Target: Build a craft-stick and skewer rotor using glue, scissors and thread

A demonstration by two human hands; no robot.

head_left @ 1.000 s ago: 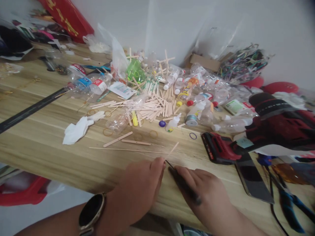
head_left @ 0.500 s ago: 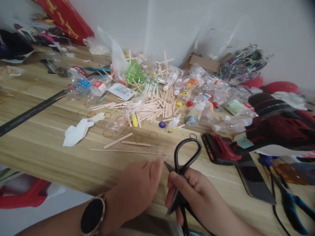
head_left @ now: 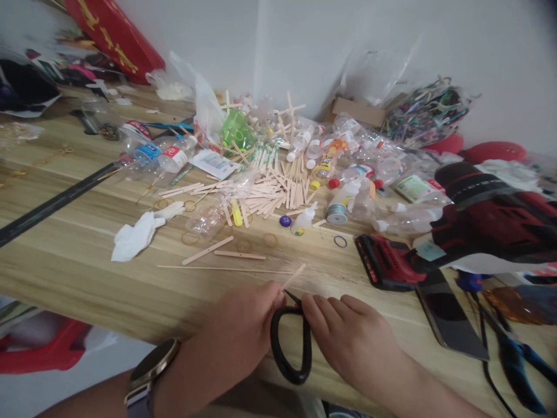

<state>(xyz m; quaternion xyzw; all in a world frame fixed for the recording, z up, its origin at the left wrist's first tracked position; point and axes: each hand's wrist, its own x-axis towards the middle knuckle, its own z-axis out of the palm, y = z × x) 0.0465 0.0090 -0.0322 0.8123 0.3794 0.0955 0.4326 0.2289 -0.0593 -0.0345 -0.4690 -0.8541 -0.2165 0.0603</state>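
My left hand (head_left: 248, 325), with a watch on its wrist, is closed round a wooden stick (head_left: 293, 277) whose end sticks out above the fingers. My right hand (head_left: 354, 331) grips black scissors (head_left: 292, 345); one looped handle hangs below the fingers, and the dark tip touches or nearly touches the stick beside my left fingertips. Beyond the hands, a long thin stick (head_left: 217, 268) and two flat sticks (head_left: 239, 255) lie on the wooden table (head_left: 87, 278).
A red and black power drill (head_left: 487, 226) lies at the right, by a phone (head_left: 452, 313) and pliers (head_left: 517, 360). Plastic bottles (head_left: 174, 155), a pile of sticks (head_left: 270, 191) and a white tissue (head_left: 139, 235) spread across the table. A red stool (head_left: 43, 354) stands below the left edge.
My right hand has turned over, back upward, and the scissors have swung round so that a handle loop hangs downward. More of the stick shows above my left hand.
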